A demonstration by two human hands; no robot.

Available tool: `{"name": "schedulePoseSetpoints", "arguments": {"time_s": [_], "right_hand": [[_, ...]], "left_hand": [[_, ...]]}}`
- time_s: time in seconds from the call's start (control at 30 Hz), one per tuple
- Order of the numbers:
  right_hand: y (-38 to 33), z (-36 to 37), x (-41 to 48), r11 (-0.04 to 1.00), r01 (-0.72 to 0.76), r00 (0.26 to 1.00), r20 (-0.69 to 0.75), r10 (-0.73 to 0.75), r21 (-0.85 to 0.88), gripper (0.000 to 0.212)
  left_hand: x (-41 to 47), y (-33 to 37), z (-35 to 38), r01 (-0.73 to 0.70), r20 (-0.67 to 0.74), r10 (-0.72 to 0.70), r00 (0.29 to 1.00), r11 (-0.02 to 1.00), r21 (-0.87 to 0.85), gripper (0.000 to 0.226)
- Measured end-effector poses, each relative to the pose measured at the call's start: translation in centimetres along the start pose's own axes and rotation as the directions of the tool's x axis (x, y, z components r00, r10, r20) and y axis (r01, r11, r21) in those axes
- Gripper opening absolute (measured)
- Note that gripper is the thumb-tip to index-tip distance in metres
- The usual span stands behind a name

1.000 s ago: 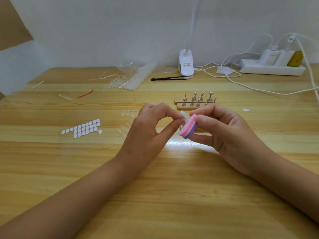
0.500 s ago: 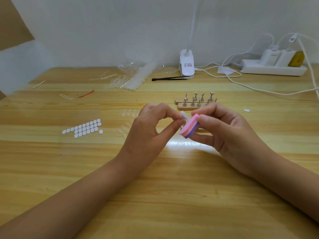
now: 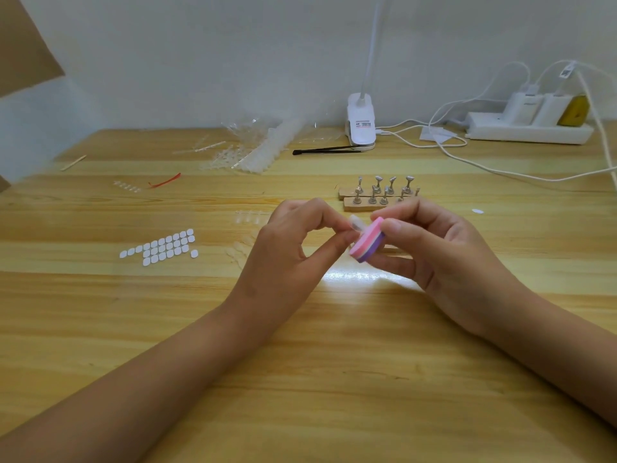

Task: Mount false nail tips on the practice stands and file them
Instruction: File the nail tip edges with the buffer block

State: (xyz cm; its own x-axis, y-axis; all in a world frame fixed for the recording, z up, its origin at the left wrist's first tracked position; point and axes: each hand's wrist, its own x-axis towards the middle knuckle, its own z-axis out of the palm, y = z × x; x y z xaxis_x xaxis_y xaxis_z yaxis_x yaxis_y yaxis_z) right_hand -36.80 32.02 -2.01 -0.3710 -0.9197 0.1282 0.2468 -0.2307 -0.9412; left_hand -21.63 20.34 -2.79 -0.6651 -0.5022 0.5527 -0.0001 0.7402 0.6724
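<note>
— While left grip (image 3: 287,248) pinches the nail tip (image 3: 354,223) above the surface (image 3: 334,362), right grip (image 3: 444,259) clamps the buffer block (image 3: 367,246) against it.
— Risk: a hard stroke likely flexes the tip and pops it free.

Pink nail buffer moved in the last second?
No. The pink nail buffer sits just as far in front of the practice stands as before.

The left hand (image 3: 287,248) and the right hand (image 3: 444,255) are both bare, as are the wrists. The left forearm (image 3: 167,372), which comes in from about 7 o'clock, and the right forearm (image 3: 534,329), from about 4 o'clock, show only skin up to the frame edge. The fingers are slender, and the thumbnail (image 3: 394,225) of the right hand is short and rounded.
</note>
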Motion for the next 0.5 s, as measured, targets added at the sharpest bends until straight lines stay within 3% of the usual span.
{"name": "schedulePoseSetpoints", "arguments": {"time_s": [0.37, 0.5], "right_hand": [[-0.09, -0.15, 0.10, 1.000, 0.014, 0.996, -0.085, -0.013, 0.021, 0.014], [0.07, 0.15, -0.19, 1.000, -0.013, 0.999, 0.047, 0.013, -0.001, 0.016]], "left_hand": [[0.01, -0.10, 0.05, 0.015, 0.001, -0.015, 1.000, 1.000, 0.001, 0.008], [0.00, -0.22, 0.04, 0.002, -0.001, -0.002, 1.000, 1.000, -0.003, 0.008]]}}
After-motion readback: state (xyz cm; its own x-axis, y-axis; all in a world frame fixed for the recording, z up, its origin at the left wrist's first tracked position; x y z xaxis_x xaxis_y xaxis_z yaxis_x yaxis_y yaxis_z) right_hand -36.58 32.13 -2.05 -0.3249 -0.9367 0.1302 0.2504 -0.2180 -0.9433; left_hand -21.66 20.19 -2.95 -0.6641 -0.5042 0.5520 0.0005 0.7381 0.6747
